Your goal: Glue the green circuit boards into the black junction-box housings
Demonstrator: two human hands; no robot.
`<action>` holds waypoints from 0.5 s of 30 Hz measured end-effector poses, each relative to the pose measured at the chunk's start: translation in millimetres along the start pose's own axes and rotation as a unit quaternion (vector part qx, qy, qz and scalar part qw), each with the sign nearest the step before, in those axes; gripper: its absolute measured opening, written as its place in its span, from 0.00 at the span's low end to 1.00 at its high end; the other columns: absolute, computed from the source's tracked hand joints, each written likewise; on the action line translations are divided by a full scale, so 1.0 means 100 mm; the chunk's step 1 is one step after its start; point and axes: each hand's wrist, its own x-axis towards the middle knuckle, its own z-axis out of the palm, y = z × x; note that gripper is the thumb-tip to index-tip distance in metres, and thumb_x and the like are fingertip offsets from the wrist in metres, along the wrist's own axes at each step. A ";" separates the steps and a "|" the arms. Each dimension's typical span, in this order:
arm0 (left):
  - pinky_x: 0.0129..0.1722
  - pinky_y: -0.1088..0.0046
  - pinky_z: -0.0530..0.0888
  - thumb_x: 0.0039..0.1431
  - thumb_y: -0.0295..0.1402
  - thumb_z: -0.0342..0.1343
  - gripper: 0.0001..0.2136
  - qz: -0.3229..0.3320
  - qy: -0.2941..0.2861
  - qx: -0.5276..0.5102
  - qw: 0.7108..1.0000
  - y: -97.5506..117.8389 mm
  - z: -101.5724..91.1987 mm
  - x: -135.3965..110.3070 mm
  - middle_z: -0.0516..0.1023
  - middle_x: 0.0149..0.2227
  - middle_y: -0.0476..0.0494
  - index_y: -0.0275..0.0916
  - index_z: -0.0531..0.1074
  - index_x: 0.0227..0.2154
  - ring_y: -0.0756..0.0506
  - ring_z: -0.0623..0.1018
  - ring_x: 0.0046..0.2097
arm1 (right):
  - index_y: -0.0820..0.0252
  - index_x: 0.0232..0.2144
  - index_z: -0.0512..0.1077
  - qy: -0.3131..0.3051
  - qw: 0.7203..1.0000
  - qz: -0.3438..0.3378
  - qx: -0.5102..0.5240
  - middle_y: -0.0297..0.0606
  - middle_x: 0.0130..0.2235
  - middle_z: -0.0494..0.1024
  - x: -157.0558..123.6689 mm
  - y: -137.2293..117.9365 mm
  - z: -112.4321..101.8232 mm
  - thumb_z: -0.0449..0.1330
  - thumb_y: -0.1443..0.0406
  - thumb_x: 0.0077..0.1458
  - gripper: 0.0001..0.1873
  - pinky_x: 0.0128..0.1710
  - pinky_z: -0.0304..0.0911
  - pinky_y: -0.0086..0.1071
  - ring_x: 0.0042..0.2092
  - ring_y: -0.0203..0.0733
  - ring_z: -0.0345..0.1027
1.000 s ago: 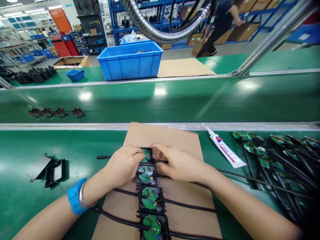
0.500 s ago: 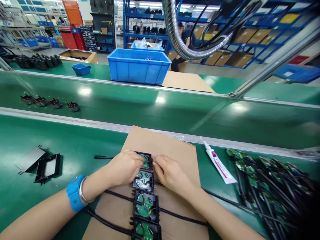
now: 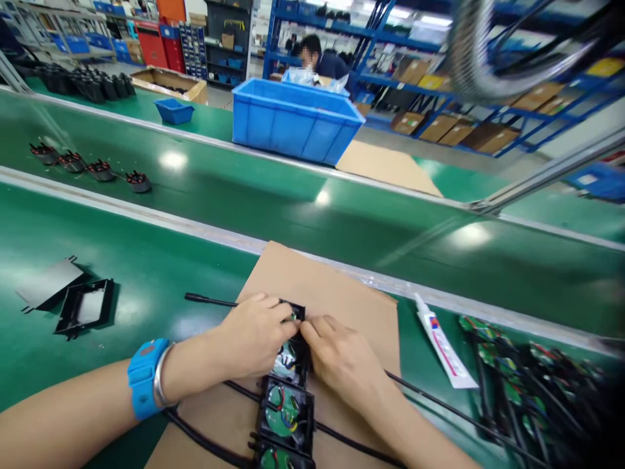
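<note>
A row of black square housings with round green circuit boards and black cables lies on a cardboard sheet. My left hand, with a blue wristband, and my right hand both pinch the farthest housing from either side. Fingers of both hands are curled and pressed on its edges. A black cable end sticks out to the left of that housing.
A white glue tube lies right of the cardboard, beside a pile of green boards with cables. Black frames lie at left. Small black parts sit on the conveyor. A blue bin and a person are beyond.
The view has swung and tilted to the left. Both hands have stayed on the farthest housing, closing in more tightly over its top.
</note>
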 end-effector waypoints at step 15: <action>0.43 0.62 0.67 0.58 0.23 0.47 0.20 -0.017 -0.043 0.006 0.999 0.01 -0.03 -0.02 0.73 0.44 0.43 0.41 0.68 0.52 0.42 0.71 0.43 | 0.60 0.34 0.70 0.086 0.952 0.102 0.276 0.38 0.33 0.73 -0.05 0.13 0.03 0.52 0.71 0.59 0.07 0.38 0.62 0.36 0.37 0.41 0.64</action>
